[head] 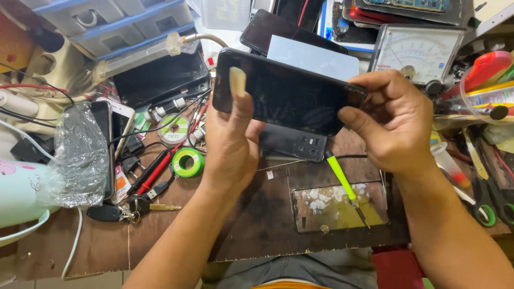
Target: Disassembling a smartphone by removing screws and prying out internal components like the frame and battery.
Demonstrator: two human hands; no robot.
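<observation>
- Head view, far left: a pale mint bottle [19, 192] lies at the bench edge beside a crumpled clear plastic bag [80, 158], with white cabling around them.
- Next along, a key bunch [126, 210] lies on the wooden benchtop [251, 230], with a green tape roll [187, 162] and a solder reel [175, 130] just above it among black leads.
- The left hand [231, 144] grips the left end of a black smartphone [286, 91], thumb pressed flat on the dark glass and fingers hidden behind the body.
- That phone is held above the bench at centre, between the two hands; its long axis runs left to right, tilted slightly down toward the right, screen facing the camera.
- Both hands touch it, one at each short end, so neither is nearer; the long upper and lower edges are free of fingers.
- Directly under the phone lies a dark back cover [293, 143] with camera cut-outs, close beneath the lower edge.
- The right hand [393, 123] clasps the right end, thumb curled over the front edge and fingers wrapped round the top corner.
- Below it, a lime-handled screwdriver [345, 187] lies slanted across a detached glass panel [340, 206] smeared with white residue.
- An analogue multimeter [417, 51] stands behind the right hand, and scissors [490, 200] lie at far right, crowding that side; the barest bench is in front, toward the person.
</observation>
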